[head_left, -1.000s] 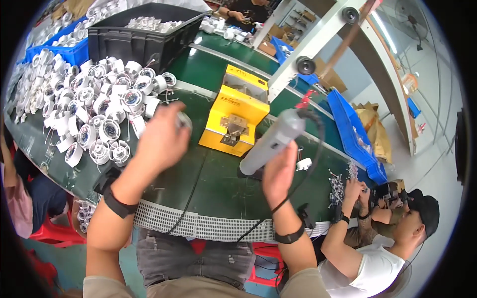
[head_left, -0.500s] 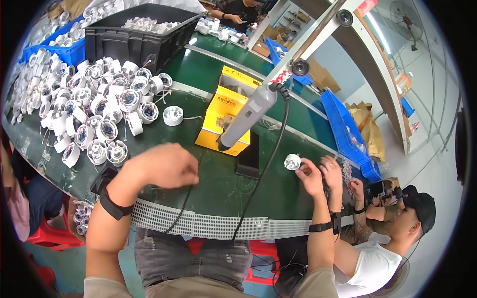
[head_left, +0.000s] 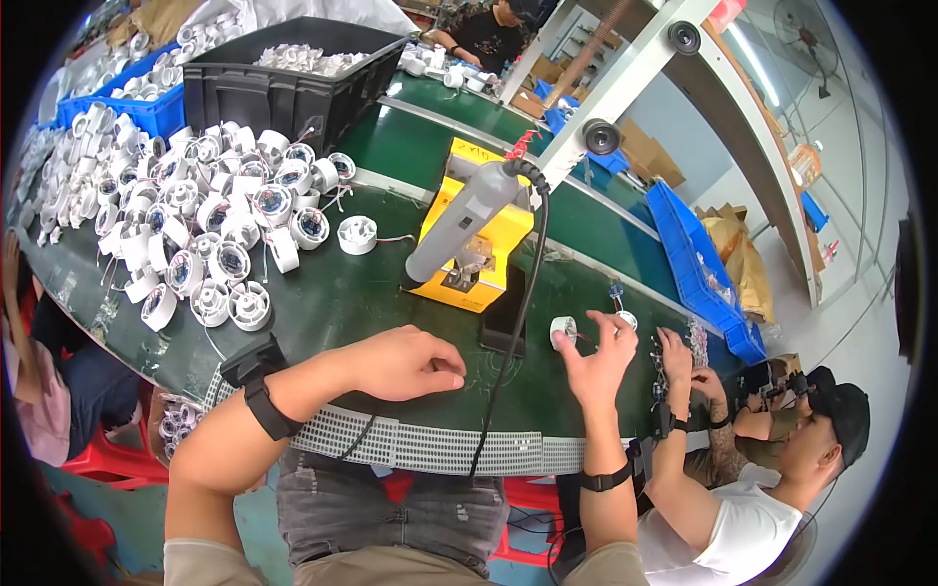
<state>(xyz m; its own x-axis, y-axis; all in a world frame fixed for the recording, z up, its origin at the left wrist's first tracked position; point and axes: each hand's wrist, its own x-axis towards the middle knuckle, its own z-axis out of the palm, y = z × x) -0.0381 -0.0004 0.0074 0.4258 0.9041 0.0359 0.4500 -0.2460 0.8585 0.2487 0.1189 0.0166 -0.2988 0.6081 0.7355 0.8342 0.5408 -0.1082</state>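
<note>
My right hand point(head_left: 598, 361) is open over the right part of the green table, thumb and fingers spread. Beside its thumb stands a small white round plastic housing point(head_left: 563, 332) with a thin wire. Another white housing point(head_left: 627, 319) shows partly behind its fingertips. My left hand point(head_left: 412, 364) hovers above the table's near edge, fingers curled inward and nothing visible in them. Ahead of it is a yellow fixture point(head_left: 500, 234) with a metal block. A grey cylindrical power tool point(head_left: 464, 223) with a black cord hangs slanted in front of the fixture.
Many white housings point(head_left: 210, 220) are heaped at left, before a black bin point(head_left: 283, 93) and a blue bin point(head_left: 147, 112). One housing point(head_left: 358, 234) lies apart. A black phone-like slab point(head_left: 503, 327) lies by the fixture. At right a co-worker's hands point(head_left: 676, 356) work near a blue tray point(head_left: 684, 259).
My right hand has opened from its pinch on a white housing, which now stands beside the thumb. My left hand has moved right and nearer to me. The view has shifted slightly.
</note>
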